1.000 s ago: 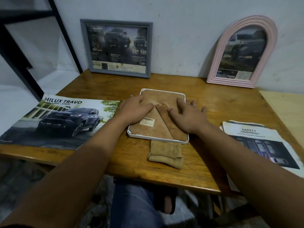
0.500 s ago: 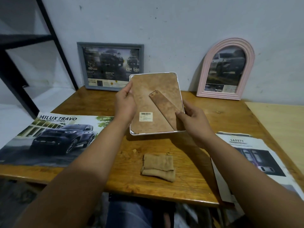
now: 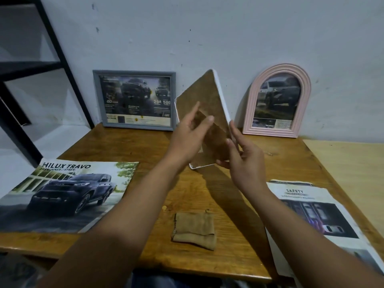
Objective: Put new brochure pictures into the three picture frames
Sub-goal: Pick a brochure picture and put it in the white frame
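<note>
— What lies on the wooden bench (image 3: 128,148)?
— A folded tan cloth (image 3: 194,230), near the front edge, lying flat.
— And to the right?
— A paler wooden surface (image 3: 349,173) sits just beside the bench.
— On the left?
— A black metal shelf frame (image 3: 52,65) against the white wall (image 3: 228,28).

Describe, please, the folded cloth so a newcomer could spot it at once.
On the wooden table, look at the near edge, midway between the two car brochures. The folded cloth lies there: small, tan and soft, the only fabric among glossy paper and rigid frames.
</note>
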